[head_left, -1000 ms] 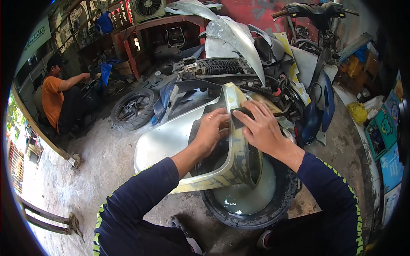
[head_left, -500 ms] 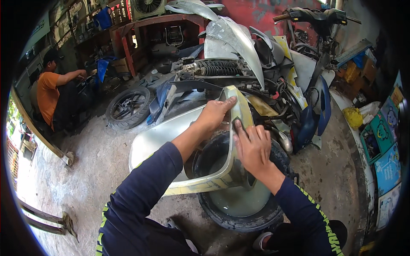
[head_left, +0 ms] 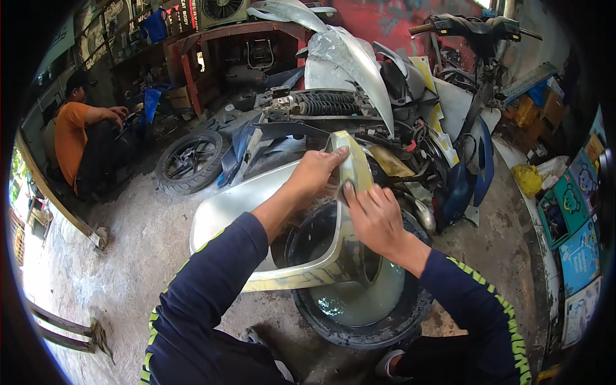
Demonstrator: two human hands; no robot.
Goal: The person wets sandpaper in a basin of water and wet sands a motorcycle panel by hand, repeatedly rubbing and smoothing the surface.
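Note:
A silver-grey motorcycle body panel (head_left: 229, 207) with yellowish worn edges is held tilted over a black tub (head_left: 420, 308) of cloudy water. My left hand (head_left: 316, 172) is closed round the panel's upper end, thumb on the outer face. On the narrow strip to its right, my right hand (head_left: 378, 217) presses with bent fingers close together. Something dark grey shows at those fingertips, too small and covered to make out. The panel's lower corner hangs above the water, and the strip hides part of the tub.
Beyond the tub lies a partly dismantled motorcycle (head_left: 327, 102) with loose panels. A wheel (head_left: 190, 163) rests on the concrete floor to the left. Farther left, a person in an orange shirt (head_left: 72, 138) sits low. Boxes and a yellow bag (head_left: 527, 179) line the right side.
My right hand has shifted slightly down along the panel's strip. The panel and left hand have moved a little left in view. The seated person's hands have shifted.

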